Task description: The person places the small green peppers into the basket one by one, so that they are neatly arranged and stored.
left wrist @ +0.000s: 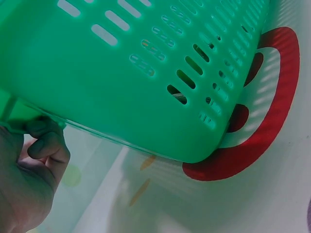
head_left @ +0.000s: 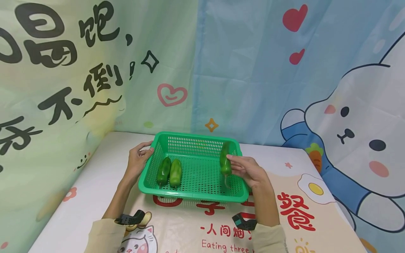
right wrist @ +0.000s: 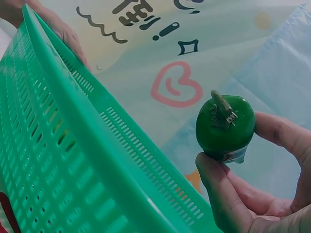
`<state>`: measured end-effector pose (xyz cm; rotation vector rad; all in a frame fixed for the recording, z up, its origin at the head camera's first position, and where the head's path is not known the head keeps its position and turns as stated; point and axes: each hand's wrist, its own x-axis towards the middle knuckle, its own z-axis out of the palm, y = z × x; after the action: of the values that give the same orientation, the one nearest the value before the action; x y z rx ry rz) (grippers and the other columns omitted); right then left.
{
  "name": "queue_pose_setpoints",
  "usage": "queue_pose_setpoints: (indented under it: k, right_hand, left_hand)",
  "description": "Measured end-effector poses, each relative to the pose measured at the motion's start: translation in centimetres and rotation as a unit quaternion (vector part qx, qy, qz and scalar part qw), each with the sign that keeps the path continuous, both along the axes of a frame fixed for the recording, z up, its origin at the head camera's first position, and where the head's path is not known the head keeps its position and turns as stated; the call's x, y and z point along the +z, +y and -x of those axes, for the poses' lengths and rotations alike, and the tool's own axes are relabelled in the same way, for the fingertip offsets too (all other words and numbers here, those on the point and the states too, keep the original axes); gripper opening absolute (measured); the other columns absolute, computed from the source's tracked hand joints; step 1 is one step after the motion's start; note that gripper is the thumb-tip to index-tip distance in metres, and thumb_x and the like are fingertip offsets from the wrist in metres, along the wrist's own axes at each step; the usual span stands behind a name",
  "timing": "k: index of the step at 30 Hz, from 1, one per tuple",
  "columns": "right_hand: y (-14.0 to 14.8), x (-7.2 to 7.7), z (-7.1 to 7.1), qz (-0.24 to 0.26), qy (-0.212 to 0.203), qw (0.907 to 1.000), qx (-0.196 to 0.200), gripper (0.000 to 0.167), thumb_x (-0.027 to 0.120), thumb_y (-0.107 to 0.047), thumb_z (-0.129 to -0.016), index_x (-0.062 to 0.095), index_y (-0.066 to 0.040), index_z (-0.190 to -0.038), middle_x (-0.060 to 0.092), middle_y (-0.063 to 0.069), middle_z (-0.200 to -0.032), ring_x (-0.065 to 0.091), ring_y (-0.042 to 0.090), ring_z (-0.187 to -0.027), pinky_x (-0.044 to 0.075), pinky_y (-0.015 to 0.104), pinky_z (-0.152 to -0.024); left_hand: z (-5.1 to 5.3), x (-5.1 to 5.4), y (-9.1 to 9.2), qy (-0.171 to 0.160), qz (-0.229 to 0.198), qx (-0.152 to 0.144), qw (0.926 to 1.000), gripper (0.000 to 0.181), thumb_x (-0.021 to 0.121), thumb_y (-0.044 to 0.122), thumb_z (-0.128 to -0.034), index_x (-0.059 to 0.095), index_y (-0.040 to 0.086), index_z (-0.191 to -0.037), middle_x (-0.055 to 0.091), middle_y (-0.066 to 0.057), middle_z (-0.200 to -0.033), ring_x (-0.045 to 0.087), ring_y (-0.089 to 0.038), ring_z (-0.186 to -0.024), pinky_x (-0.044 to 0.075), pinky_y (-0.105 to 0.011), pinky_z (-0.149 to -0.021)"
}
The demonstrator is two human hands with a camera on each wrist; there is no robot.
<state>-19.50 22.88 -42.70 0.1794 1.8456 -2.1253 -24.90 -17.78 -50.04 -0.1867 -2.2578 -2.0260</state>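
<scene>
A green plastic basket (head_left: 202, 197) with slotted walls stands on the table. Two green peppers lie inside it at the left, a darker pepper (head_left: 164, 171) beside a lighter pepper (head_left: 175, 173). My left hand (head_left: 138, 160) grips the basket's left rim; in the left wrist view the fingers of that hand (left wrist: 36, 162) curl at the rim. Between thumb and fingers my right hand (head_left: 248, 169) pinches another green pepper (head_left: 225, 160), held upright over the basket's right end. The right wrist view shows this pepper (right wrist: 225, 128) stem-end on, apart from the basket wall.
A printed cloth (head_left: 297, 218) with red lettering and a fried-egg picture covers the white table (head_left: 82, 182). Behind hangs a decorated curtain (head_left: 234, 70) with hearts and a rabbit figure. Dark bands with small devices (head_left: 131, 218) sit on both wrists.
</scene>
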Motion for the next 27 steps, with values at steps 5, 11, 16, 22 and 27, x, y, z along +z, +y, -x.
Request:
queue_pose_setpoints:
  k: [5,11,16,22,27]
  right_hand:
    - [-0.5,-0.2,0.1,-0.008,0.007,0.9999,0.003,0.016,0.07,-0.019,-0.107,0.083,-0.012,-0.099,0.083,-0.005,-0.092,0.079,0.009,-0.09,0.066,0.026,-0.088]
    - [-1.1,-0.5,0.2,-0.014,0.014,0.9998,0.004,0.024,0.069,-0.017,-0.107,0.077,0.001,-0.121,0.083,-0.005,-0.095,0.079,0.009,-0.091,0.067,0.026,-0.088]
    - [-1.8,-0.6,0.3,-0.03,0.018,0.9994,0.007,0.036,0.071,-0.018,-0.106,0.071,0.008,-0.131,0.082,-0.004,-0.098,0.079,0.009,-0.094,0.067,0.026,-0.088]
    - [-2.7,-0.8,0.5,-0.046,0.024,0.9984,0.021,0.047,0.07,-0.019,-0.107,0.064,0.011,-0.142,0.081,-0.006,-0.101,0.078,0.01,-0.098,0.067,0.027,-0.09]
    - [-3.6,-1.3,0.8,-0.046,0.031,0.998,0.03,0.051,0.069,-0.017,-0.106,0.059,0.015,-0.146,0.081,-0.005,-0.103,0.078,0.011,-0.101,0.067,0.028,-0.092]
  left_hand:
    - [0.0,0.0,0.1,0.001,0.001,0.003,1.0,0.043,0.061,0.017,-0.1139,0.059,-0.002,-0.152,0.081,-0.028,-0.107,0.078,-0.008,-0.072,0.065,-0.023,-0.065]
    - [0.0,0.0,0.1,-0.002,-0.006,0.003,1.0,0.043,0.061,0.017,-0.1136,0.059,-0.003,-0.152,0.082,-0.021,-0.102,0.078,-0.008,-0.074,0.065,-0.022,-0.066]
    - [0.0,0.0,0.1,-0.002,-0.009,0.002,1.0,0.044,0.062,0.017,-0.1135,0.059,-0.003,-0.152,0.082,-0.018,-0.1,0.078,-0.007,-0.074,0.065,-0.022,-0.066]
    - [0.0,0.1,0.1,-0.004,-0.008,0.003,1.0,0.044,0.062,0.018,-0.1133,0.059,-0.003,-0.152,0.082,-0.017,-0.099,0.077,-0.007,-0.074,0.065,-0.022,-0.066]
    - [0.0,0.1,0.1,-0.003,-0.003,0.005,1.0,0.043,0.062,0.018,-0.1135,0.059,-0.003,-0.152,0.082,-0.02,-0.101,0.077,-0.006,-0.072,0.065,-0.021,-0.065]
